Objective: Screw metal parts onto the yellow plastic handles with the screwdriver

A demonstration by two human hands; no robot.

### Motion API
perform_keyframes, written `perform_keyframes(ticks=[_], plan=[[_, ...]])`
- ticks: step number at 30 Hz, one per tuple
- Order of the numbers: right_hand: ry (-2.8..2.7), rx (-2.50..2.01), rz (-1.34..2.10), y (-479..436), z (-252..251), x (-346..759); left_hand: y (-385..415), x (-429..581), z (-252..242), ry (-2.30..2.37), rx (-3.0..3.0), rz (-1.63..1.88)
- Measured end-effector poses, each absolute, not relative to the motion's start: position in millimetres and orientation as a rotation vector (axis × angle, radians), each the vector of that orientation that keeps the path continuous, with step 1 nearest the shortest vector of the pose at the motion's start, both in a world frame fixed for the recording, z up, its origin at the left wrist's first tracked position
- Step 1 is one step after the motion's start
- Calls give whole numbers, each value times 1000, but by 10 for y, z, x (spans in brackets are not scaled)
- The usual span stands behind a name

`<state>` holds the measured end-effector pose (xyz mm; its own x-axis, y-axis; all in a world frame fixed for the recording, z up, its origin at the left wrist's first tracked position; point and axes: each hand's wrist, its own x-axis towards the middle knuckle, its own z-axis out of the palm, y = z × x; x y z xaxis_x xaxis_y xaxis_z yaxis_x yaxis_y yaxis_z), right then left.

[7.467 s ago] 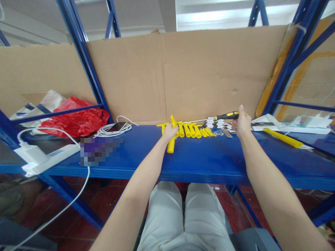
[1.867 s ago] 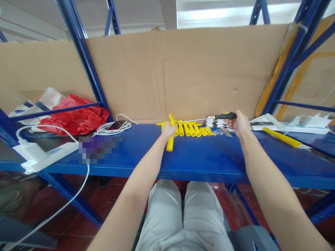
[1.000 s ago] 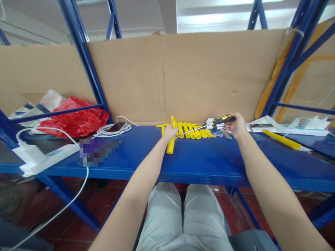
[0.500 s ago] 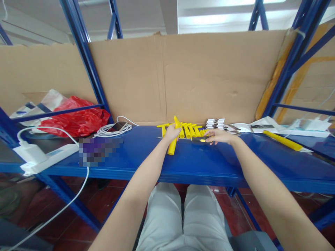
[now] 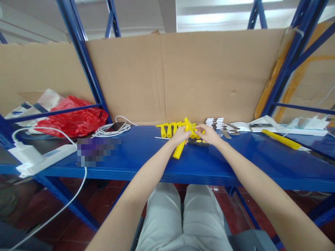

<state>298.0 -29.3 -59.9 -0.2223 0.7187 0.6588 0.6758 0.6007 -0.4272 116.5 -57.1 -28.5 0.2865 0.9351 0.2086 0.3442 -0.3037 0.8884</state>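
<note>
My left hand [image 5: 180,134] is wrapped around a yellow plastic tube [image 5: 179,152], held slanted over the blue shelf [image 5: 146,157]. My right hand [image 5: 209,135] is right beside it, fingers pinched on a small yellow piece [image 5: 201,131] near the tube's upper end. A screwdriver lies flat on the shelf under both hands, its thin shaft [image 5: 161,138] pointing left and its black-and-yellow handle [image 5: 200,143] below my right hand. A row of yellow pieces [image 5: 167,129] lies just behind.
A stack of small white parts [image 5: 214,121] and metal bits sit to the right, then a long yellow tube [image 5: 281,138]. To the left lie a coiled white cable [image 5: 111,129], a red bag [image 5: 73,120] and a white power strip [image 5: 39,157]. Cardboard [image 5: 204,73] backs the shelf.
My right hand laid the screwdriver down on the shelf and moved left to the yellow tube. My left hand shifted the tube slightly right and tilted it.
</note>
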Motion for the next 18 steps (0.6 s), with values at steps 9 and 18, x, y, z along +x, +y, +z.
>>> perform_keyframes(ticks=[9,18], plan=[[-1868,-1116,133,-317,-574,2977,-688,1250,-265,1123,1847,908],[-1914,-1207,114,-323,-562,2976,-700,1273,-259,1166,1859,876]])
